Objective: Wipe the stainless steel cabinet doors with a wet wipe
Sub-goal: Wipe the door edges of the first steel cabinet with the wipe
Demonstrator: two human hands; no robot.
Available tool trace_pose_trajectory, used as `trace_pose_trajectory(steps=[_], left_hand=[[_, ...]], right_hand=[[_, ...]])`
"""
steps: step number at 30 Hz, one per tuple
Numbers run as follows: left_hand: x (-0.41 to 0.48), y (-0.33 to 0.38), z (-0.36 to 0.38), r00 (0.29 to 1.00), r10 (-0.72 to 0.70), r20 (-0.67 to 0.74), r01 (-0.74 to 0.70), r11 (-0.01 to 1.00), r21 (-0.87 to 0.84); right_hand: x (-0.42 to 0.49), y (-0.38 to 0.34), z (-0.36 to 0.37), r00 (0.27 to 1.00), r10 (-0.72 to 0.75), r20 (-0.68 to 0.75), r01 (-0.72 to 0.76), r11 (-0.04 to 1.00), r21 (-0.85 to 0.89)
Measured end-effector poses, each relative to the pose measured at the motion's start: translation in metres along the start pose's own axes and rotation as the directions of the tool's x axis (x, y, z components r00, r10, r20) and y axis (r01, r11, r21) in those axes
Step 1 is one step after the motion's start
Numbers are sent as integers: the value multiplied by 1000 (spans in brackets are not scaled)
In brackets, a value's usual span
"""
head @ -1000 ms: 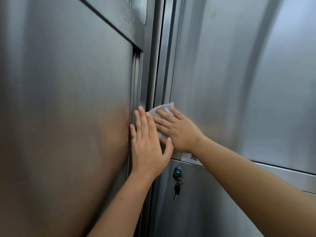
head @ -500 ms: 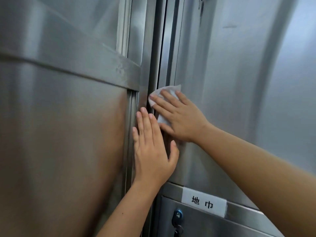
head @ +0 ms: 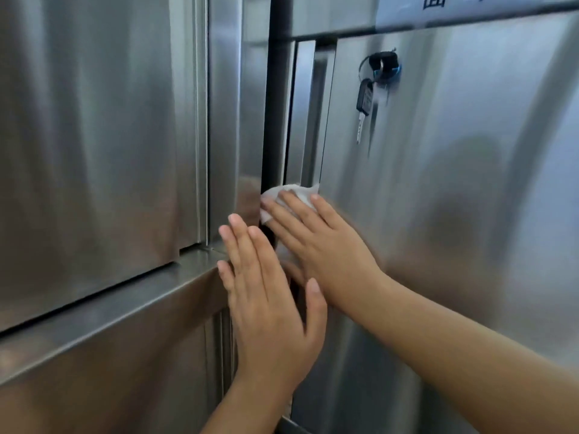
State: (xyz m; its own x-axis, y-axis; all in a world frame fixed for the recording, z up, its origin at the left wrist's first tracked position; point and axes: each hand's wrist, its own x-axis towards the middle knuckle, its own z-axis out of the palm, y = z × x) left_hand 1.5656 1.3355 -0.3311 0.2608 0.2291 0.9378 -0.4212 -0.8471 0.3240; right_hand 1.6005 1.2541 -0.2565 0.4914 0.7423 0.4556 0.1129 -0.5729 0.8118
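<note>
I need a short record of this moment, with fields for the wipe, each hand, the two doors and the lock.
wipe: white, pressed on the left edge of the right door, beside the dark gap
right hand: fingers straight, presses the wipe flat
left hand: flat, fingers straight, holds nothing, below and left of the right hand
left door: shiny steel, left of the gap
lock: high on the right door, a key hangs from it

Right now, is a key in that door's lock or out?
In. A black key head sticks out of the lock, and a second key hangs beneath it.
</note>
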Motion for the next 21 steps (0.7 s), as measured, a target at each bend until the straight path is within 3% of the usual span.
trace_pose_trajectory(steps=[3, 11, 19, 21], left_hand=[[20, 6, -11, 999, -5, 49, 3, 999, 48], [94, 21, -38, 992, -6, 125, -9, 992, 123], [153, 35, -60, 983, -15, 185, -2, 995, 95], [162, 38, -66, 982, -19, 188, 5, 997, 78]], right_hand=[[20, 32, -13, 989, 111, -93, -114, 993, -33], [39, 59, -35, 984, 169, -57, -173, 982, -73], [57, 51, -46, 919, 388, -76, -395, 901, -181], [64, 49, -53, 894, 443, -59, -447, 885, -133]])
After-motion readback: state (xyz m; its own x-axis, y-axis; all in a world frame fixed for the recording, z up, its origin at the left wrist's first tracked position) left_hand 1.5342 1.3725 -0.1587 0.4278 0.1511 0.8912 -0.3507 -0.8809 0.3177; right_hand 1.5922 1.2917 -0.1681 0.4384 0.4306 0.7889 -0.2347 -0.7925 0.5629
